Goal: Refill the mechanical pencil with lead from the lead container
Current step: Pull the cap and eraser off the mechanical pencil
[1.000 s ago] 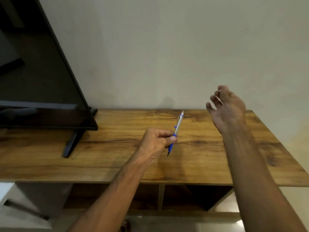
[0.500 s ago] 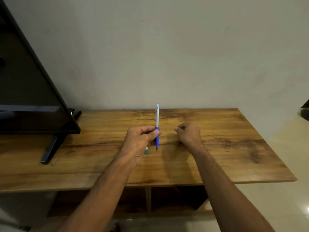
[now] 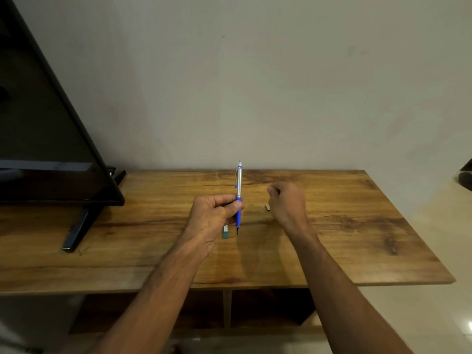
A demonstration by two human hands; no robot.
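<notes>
Head view: my left hand (image 3: 214, 213) pinches the mechanical pencil (image 3: 239, 198) upright; my right hand (image 3: 290, 203), loosely curled, has dropped beside it, small cap (image 3: 268, 207) now on the table (image 3: 357, 226); lead loading next.

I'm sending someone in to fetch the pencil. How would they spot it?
On the wooden table, right of the black screen, the left hand holds the pencil upright. It has a silver barrel, blue grip and downward tip.
</notes>
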